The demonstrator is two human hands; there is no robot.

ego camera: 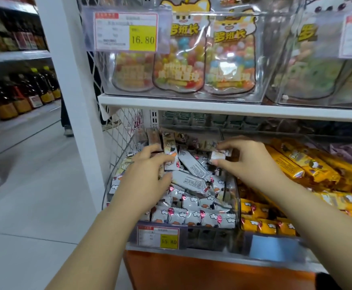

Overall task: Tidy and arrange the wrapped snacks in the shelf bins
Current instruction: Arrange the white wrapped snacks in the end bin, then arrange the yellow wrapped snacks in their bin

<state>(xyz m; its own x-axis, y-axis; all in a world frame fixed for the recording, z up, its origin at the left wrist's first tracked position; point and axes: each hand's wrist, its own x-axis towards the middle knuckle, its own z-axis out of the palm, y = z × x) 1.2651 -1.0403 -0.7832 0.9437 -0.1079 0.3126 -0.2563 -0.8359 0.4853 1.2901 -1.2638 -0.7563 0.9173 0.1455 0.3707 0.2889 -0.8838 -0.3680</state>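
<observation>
Two hands work inside the clear bin (208, 235) at the left end of the lower shelf. The bin holds a loose pile of white-wrapped snacks (194, 214) lying at mixed angles, and a few stand upright along the far wall.

Left hand (148, 168): palm down over the left half of the pile, fingers loosely curled, fingertips touching an upright snack (170, 152). Whether it grips that snack cannot be determined.

Right hand (250, 162): over the far right part of the bin, thumb and forefinger pinching a small snack (218, 155) between them.

Immediately right of the clear bin, a second bin contains yellow-wrapped snacks (296, 170), most laid lengthwise. A price tag (159, 237) marked 16.80 is fixed to the near face of the clear bin.

On the upper shelf (192, 105), a transparent container holds candy bags (229, 59) standing upright. Bottles (24, 95) line a separate shelf at far left.
</observation>
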